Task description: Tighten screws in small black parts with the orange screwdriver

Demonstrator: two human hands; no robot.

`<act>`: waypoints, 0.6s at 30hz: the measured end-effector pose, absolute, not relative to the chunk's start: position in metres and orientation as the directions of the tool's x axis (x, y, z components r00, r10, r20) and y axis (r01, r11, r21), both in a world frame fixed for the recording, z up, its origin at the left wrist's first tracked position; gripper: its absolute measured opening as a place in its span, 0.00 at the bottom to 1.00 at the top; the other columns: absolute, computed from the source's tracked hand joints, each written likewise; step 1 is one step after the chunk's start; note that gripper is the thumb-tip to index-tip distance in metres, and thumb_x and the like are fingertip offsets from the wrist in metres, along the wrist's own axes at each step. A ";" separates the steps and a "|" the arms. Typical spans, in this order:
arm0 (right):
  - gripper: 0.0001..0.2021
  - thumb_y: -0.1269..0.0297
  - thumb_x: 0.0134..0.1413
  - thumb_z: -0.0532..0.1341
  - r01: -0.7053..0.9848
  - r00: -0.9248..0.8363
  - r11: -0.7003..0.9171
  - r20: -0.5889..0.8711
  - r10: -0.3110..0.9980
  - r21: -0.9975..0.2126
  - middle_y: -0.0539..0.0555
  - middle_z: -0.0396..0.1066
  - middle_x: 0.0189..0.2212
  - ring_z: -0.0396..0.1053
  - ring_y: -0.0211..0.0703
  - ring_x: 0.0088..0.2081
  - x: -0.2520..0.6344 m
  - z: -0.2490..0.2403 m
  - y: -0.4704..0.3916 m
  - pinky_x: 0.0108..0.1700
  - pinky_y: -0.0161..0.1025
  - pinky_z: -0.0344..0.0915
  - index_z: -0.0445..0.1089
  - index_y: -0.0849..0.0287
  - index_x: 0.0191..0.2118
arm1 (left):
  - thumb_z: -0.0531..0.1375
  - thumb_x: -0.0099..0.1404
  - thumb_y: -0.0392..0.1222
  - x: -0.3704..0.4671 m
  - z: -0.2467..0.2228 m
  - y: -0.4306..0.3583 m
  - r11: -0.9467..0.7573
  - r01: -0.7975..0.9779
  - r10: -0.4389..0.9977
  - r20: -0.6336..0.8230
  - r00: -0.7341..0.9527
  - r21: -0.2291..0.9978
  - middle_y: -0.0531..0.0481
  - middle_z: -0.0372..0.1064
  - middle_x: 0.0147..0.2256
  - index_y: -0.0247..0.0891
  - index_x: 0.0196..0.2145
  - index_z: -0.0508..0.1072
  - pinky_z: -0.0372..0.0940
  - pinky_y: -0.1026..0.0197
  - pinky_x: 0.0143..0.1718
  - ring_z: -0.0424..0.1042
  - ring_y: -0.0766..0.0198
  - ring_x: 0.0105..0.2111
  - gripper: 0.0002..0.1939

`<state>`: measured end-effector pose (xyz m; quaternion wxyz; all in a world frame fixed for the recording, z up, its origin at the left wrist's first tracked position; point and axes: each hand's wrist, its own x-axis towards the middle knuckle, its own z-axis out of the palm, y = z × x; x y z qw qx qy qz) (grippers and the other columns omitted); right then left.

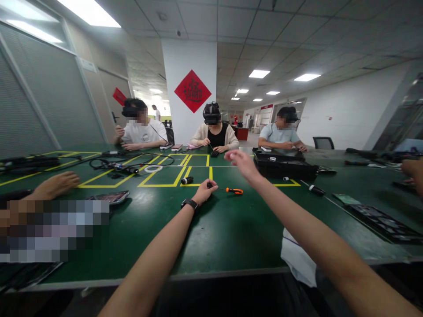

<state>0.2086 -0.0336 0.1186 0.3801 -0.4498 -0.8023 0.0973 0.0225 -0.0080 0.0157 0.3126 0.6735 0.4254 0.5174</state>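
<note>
My left hand (pixel 205 191), with a dark watch at its wrist, rests low over the green table (pixel 211 237). Its fingertips are closed on a small black part (pixel 209 186) whose kind I cannot make out. Just right of it lies a screwdriver (pixel 234 191) with an orange and black handle, its shaft pointing at those fingers. Raised above the table, my right hand (pixel 243 164) has its fingers stretched forward, and nothing shows in them. A short black cylinder (pixel 187 180) with a pale end lies left of my left hand.
Yellow tape (pixel 158 186) marks boxes on the table. Black cables (pixel 109 165) and a white cable coil (pixel 153 168) lie left. A black case (pixel 286 166), a black-handled screwdriver (pixel 316 189) and a black tray (pixel 383 220) are right. Three people sit opposite; others' hands show at both sides.
</note>
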 end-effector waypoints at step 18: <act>0.12 0.64 0.48 0.55 0.584 -0.351 0.568 0.451 0.821 -0.580 0.52 0.65 0.37 0.62 0.38 0.38 0.237 0.006 -0.015 0.42 0.37 0.57 0.62 0.59 0.41 | 0.46 0.56 0.58 0.025 0.012 -0.004 -0.306 0.098 0.951 0.299 0.080 0.947 0.49 0.65 0.27 0.35 0.30 0.68 0.58 0.65 0.25 0.64 0.67 0.25 0.23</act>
